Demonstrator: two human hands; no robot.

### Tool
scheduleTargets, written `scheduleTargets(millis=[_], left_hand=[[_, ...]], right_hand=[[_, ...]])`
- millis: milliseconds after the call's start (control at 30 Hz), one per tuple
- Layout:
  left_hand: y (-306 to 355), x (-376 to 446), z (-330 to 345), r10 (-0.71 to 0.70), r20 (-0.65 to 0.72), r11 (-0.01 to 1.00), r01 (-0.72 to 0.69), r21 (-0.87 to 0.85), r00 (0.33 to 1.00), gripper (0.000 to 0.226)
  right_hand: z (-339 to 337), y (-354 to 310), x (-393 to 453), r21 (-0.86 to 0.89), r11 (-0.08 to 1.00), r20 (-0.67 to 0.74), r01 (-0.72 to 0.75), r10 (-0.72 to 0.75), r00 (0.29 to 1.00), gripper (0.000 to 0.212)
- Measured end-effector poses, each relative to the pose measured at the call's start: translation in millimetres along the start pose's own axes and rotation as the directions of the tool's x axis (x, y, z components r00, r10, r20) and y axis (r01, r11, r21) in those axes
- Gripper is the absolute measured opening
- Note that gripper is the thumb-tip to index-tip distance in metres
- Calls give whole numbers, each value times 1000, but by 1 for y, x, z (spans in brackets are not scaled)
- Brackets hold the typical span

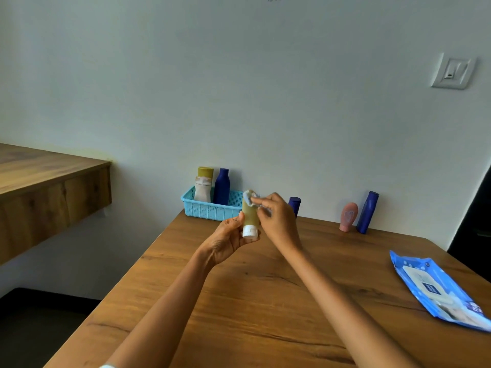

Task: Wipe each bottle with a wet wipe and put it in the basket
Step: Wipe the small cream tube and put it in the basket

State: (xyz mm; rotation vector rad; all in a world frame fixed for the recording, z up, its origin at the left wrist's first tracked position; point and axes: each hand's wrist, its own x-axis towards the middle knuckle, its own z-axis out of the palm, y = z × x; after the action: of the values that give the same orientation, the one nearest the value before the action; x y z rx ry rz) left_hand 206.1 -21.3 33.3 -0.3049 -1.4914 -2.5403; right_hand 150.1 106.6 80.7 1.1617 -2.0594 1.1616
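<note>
My left hand (228, 239) grips a yellow-green tube bottle (250, 216) near its white cap, which points down. My right hand (275, 217) pinches a wet wipe (251, 199) against the tube's upper end. Both hands are raised above the table, in front of the light-blue basket (210, 209). In the basket stand a mustard-capped bottle (205, 172), a cream bottle (202, 191) and a dark blue bottle (221, 187). On the table by the wall stand a small blue bottle (295, 204), partly hidden by my right hand, a pink bottle (348, 217) and a tall blue bottle (368, 212).
A blue pack of wet wipes (435, 288) lies flat near the table's right edge. The wooden table (265, 301) meets the wall at the back. A wooden shelf (47, 192) juts out at the left. A wall switch (453, 73) is at the upper right.
</note>
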Motion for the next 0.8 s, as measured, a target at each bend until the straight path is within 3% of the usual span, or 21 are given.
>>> scheduleTargets(millis=[167, 233, 367, 500, 700, 800], left_hand=[[-3, -2, -8, 26, -14, 999, -27, -38, 1000, 75], [-4, -3, -6, 17, -4, 998, -18, -68, 1000, 74], [-6, -5, 1, -38, 14, 991, 39, -129, 999, 84], [-2, -5, 7, -6, 7, 990, 7, -139, 1000, 77], [4, -2, -9, 53, -52, 997, -56, -52, 997, 75], [3, -1, -13, 39, -67, 999, -38, 25, 997, 55]], right_hand=[[-1, 4, -24, 41, 999, 28, 13, -14, 1000, 17], [-3, 4, -15, 63, 998, -49, -21, 24, 999, 10], [-4, 3, 15, 169, 975, -196, -145, 178, 964, 22], [8, 2, 12, 86, 987, -49, -139, 143, 988, 25], [8, -8, -35, 104, 992, 9, -75, 75, 997, 21], [2, -8, -27, 85, 992, -19, -89, 91, 996, 15]])
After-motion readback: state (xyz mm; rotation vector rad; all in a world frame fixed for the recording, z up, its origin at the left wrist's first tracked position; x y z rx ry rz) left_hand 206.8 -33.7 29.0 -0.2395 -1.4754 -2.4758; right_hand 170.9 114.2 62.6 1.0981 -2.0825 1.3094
